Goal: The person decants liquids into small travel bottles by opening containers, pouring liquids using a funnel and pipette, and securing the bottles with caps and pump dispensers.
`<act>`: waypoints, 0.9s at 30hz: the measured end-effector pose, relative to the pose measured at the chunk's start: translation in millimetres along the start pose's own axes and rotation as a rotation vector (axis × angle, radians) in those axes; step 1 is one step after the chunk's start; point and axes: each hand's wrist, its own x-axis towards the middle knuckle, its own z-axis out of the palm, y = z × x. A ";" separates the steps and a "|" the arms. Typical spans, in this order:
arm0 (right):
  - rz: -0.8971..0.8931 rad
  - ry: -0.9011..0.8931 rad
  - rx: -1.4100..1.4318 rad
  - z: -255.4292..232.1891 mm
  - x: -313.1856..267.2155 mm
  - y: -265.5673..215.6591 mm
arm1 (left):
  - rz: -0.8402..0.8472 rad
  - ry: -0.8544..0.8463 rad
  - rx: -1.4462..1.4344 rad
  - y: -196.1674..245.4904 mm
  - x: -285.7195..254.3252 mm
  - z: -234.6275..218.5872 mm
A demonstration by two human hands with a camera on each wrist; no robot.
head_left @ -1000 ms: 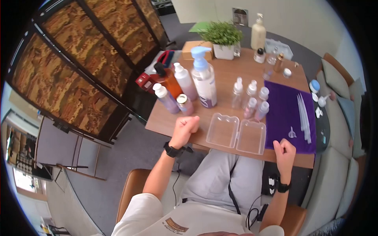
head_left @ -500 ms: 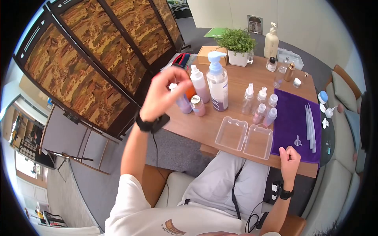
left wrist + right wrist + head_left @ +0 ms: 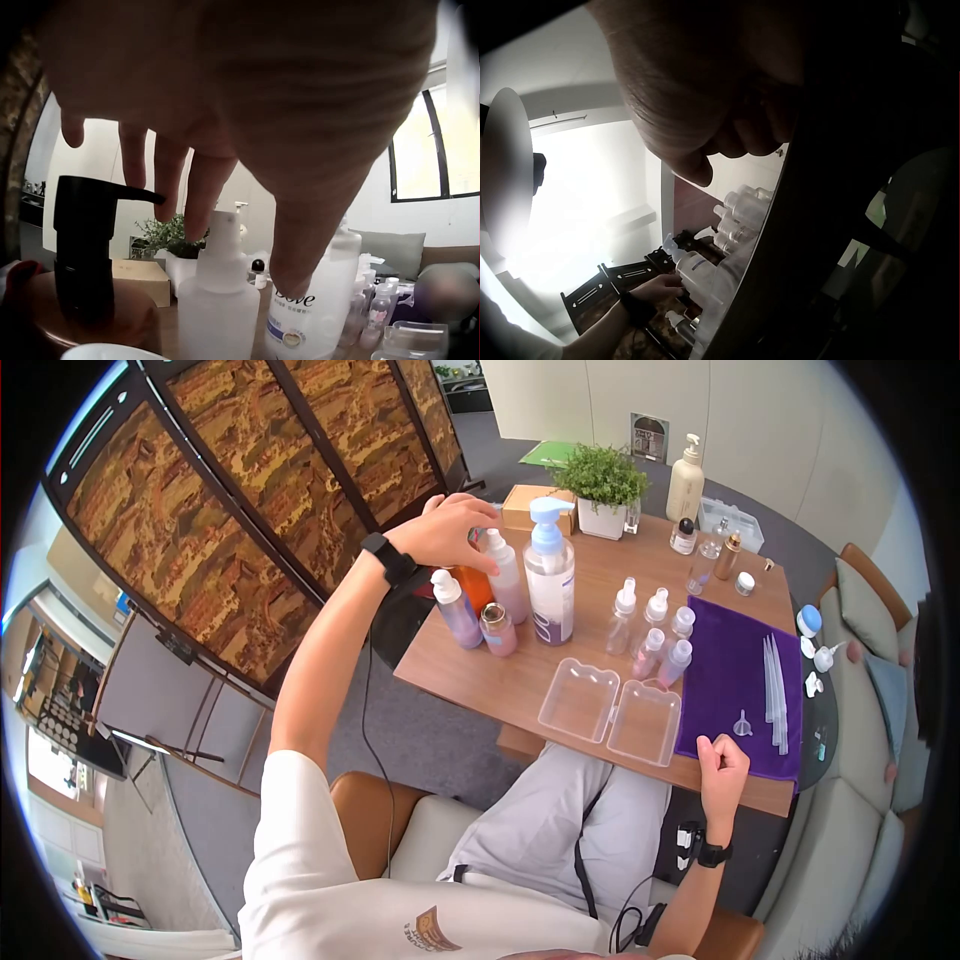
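My left hand (image 3: 445,535) reaches over the back left of the table, palm down with fingers spread. Its thumb and fingers hang around the nozzle of a white-topped spray bottle (image 3: 508,585); the left wrist view shows space between them and the bottle. Beside it stand an amber bottle with a black pump (image 3: 84,247) and a large Dove pump bottle (image 3: 552,595). In front are a lilac bottle (image 3: 457,615) and a small pink bottle with a metallic cap (image 3: 497,630). At the front edge, my right hand (image 3: 722,775) rests with fingers curled in, holding nothing.
An open clear plastic case (image 3: 580,705) lies near the front edge. Several small travel bottles (image 3: 650,650) stand behind it. The purple cloth (image 3: 725,660) carries thin clear strips (image 3: 775,695) and a small funnel (image 3: 742,725). A potted plant (image 3: 602,480) stands at the back.
My left hand has lifted from the front edge, swung left and forward, and opened from a fist above the spray bottle. The right hand has stayed at the table edge.
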 end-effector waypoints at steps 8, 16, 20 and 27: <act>0.007 0.020 -0.020 0.1 -0.2 0.7 | -0.026 -0.121 0.001 2.7 10.4 -1.9; 0.021 -0.012 0.074 -1.4 1.3 -2.2 | 0.124 0.119 -0.031 -6.3 6.5 -4.1; 0.132 -0.023 0.193 2.3 6.6 -19.6 | 0.103 0.448 -0.263 35.6 -15.0 -33.3; -0.141 -0.177 -0.122 6.4 89.0 -107.8 | 0.188 0.551 -0.601 116.9 -61.0 -21.3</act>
